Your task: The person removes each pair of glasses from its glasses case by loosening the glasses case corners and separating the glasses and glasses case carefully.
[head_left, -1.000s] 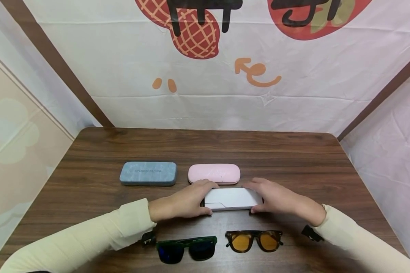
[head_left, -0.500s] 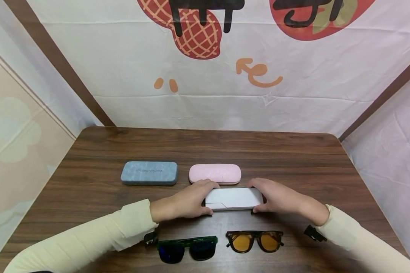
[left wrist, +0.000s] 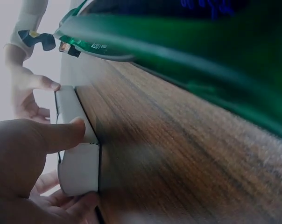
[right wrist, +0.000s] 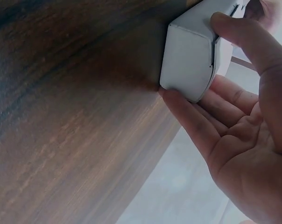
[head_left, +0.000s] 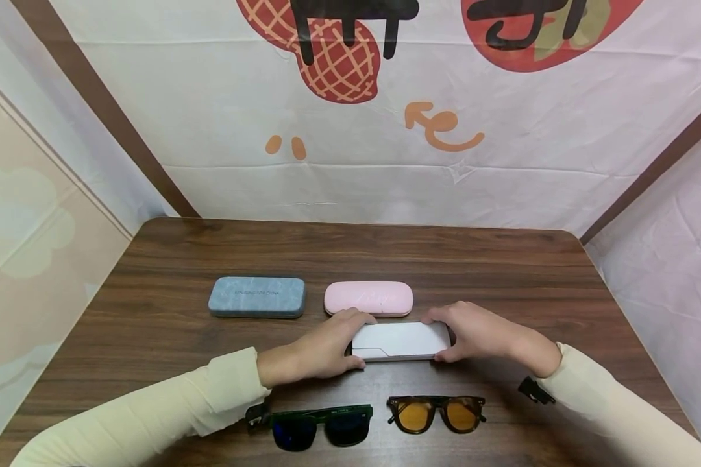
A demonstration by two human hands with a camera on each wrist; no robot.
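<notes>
A white glasses case [head_left: 402,340], its lid closed, lies on the wooden table between both hands. At its left end the left hand [head_left: 326,346] grips it, thumb on the near side and fingers on the far side. The right hand [head_left: 478,335] holds the right end the same way. In the left wrist view the left thumb [left wrist: 66,135] presses the case's near face. From the right wrist, the right hand [right wrist: 243,135] shows its thumb and fingers around the case's end [right wrist: 185,60]. Just behind the white case sits a pink glasses case [head_left: 369,298].
A blue glasses case [head_left: 257,297] lies at the back left. In front are green-framed sunglasses [head_left: 321,428], close to the left wrist, and dark-framed glasses with amber lenses [head_left: 438,414]. A printed cloth backdrop [head_left: 362,188] hangs behind the table [head_left: 479,259].
Both hands keep hold of the white case, which stays in place. The right hand's fingers have shifted slightly to the right along its far edge. The camera view has drifted a little.
</notes>
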